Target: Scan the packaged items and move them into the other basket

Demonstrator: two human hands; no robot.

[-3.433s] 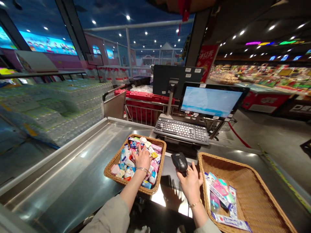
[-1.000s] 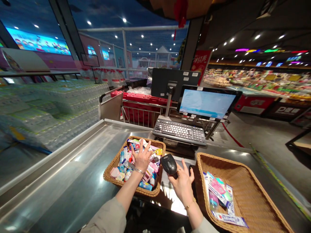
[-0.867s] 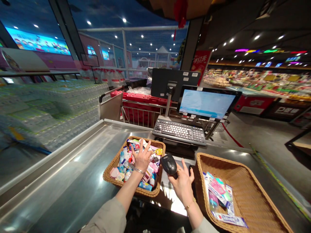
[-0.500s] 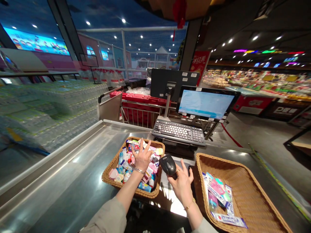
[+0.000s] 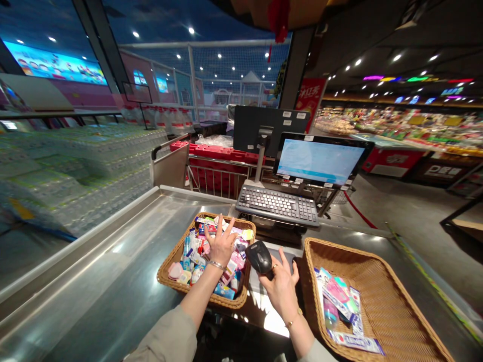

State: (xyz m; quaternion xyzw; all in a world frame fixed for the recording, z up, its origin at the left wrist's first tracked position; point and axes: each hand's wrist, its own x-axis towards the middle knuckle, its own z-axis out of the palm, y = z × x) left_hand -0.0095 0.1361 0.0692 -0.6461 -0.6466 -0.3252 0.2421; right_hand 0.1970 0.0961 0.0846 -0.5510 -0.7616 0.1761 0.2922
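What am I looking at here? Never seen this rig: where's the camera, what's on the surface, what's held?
There's no robot: these are a person's two bare hands. Every picture comes from one camera worn on the head, looking forward and down.

The right hand holds a black handheld scanner. The left hand spreads its fingers over a smaller wicker basket packed with small packaged goods; whether it touches them I can't tell.

On the right, a larger wicker basket holds a few packs. Beyond the counter's baskets are a keyboard and a lit screen.
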